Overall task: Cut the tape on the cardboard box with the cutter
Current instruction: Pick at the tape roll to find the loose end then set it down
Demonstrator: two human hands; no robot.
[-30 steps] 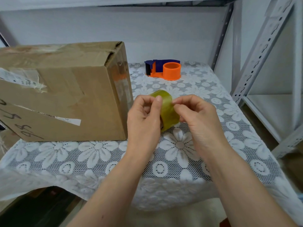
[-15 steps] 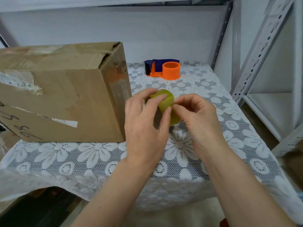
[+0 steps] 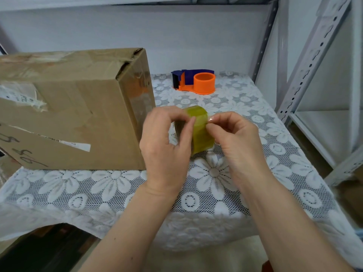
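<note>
Nearest, we had our left hand (image 3: 167, 142) wrapped around a yellow tape roll (image 3: 200, 130) at frame centre, our right hand (image 3: 233, 140) pinching its loose end. The cardboard box (image 3: 72, 108) lay just left, long axis running leftward, nearer our left hand. Farther, upper centre, sat the orange cutter (image 3: 194, 81), untouched.

At your twelve o'clock, glossy yellowish translucent tape roll (image 3: 200, 130); at nine, matt brown cardboard box (image 3: 74, 114) with shiny clear tape; beneath, white openwork lace cloth (image 3: 216, 173); beyond, smooth orange-and-blue plastic dispenser (image 3: 194, 82); at two, painted metal shelving (image 3: 306, 61).
</note>
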